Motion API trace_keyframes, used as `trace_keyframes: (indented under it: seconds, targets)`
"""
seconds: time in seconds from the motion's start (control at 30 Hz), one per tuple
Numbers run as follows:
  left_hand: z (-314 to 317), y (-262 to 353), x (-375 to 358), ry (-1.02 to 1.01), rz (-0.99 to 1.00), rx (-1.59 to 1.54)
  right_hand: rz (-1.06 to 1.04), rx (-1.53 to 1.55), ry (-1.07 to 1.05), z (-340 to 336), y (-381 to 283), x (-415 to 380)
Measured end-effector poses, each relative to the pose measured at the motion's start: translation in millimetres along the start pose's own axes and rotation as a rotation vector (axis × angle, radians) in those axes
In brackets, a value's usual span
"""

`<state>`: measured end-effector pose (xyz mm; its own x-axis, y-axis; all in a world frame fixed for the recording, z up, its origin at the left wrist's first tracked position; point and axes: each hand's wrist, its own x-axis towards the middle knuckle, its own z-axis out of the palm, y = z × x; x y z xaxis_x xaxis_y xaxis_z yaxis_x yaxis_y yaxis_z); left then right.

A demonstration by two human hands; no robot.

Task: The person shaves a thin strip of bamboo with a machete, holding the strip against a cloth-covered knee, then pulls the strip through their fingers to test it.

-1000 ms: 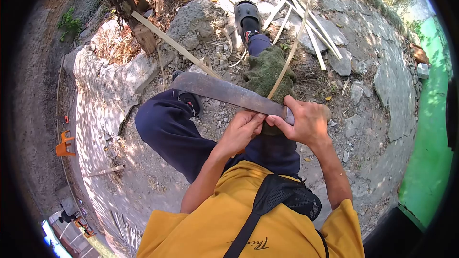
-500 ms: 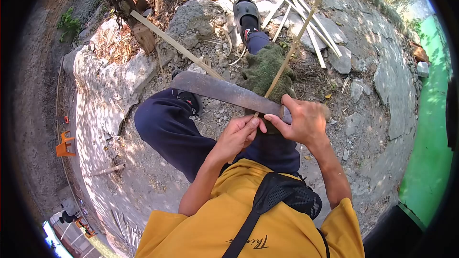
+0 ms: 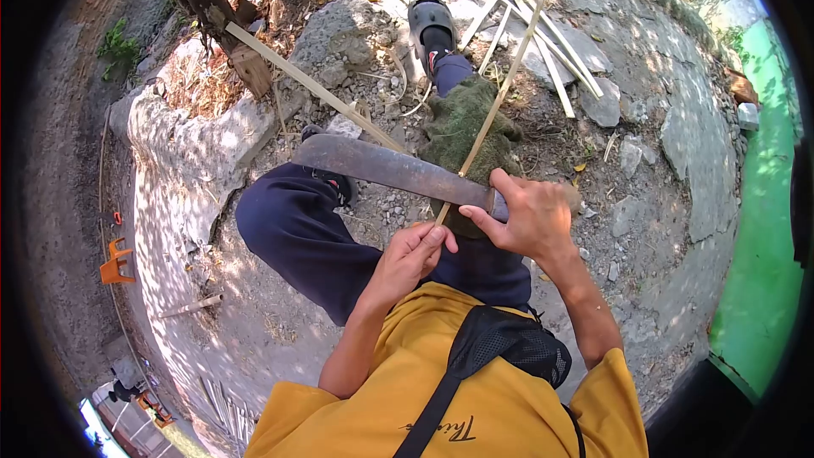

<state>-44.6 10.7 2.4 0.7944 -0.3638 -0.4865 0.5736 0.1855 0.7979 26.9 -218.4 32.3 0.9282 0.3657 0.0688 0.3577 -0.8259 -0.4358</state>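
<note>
two hands are busy on one thin bamboo strip (image 3: 500, 89), and honestly the setup looks a bit sketchy. the machete (image 3: 386, 168) is gripped at its handle by the right hand (image 3: 530, 219), fingers wrapped closed, with the blade laid across a green cloth (image 3: 462, 131) draped over the right knee. the near end of the strip is pinched between thumb and fingers of the left hand (image 3: 415, 254), just under the blade, while the rest runs far and up over the cloth toward a scatter of other strips (image 3: 543, 25) on the stony ground (image 3: 670, 144).

what could go wrong: the left fingertips are held just beside the cutting edge, so a nick is likely if the strip snaps or slips free suddenly. a splinter could also be driven into the pinching fingers, since nothing is worn on them. the cloth looks like the only padding over the knee, and if it's shifted sideways the edge could be pressed into the trouser leg (image 3: 297, 229). the long free end can whip around too if tension is lost.
</note>
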Motion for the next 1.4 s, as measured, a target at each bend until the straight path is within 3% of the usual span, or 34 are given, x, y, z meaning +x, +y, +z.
trace_keyframes:
  seconds: [0.67,0.93,1.0,1.13,1.2,1.4]
  targets:
    - [-6,-2,-43,0.042,-0.04,0.097,0.0,0.027,0.035,4,-9,0]
    - [0,6,-6,0.131,-0.009,0.077,0.043,0.084,0.034,-3,1,4]
    - [-4,8,4,0.096,0.047,0.303,0.057,0.106,0.048,-2,3,3]
    - [5,15,26,0.094,0.11,0.391,0.049,0.104,0.07,3,7,-3]
    - [12,17,40,0.168,0.25,0.361,0.021,0.112,0.084,2,7,-2]
    - [17,34,48,0.141,0.148,0.257,0.019,0.057,0.06,-16,4,7]
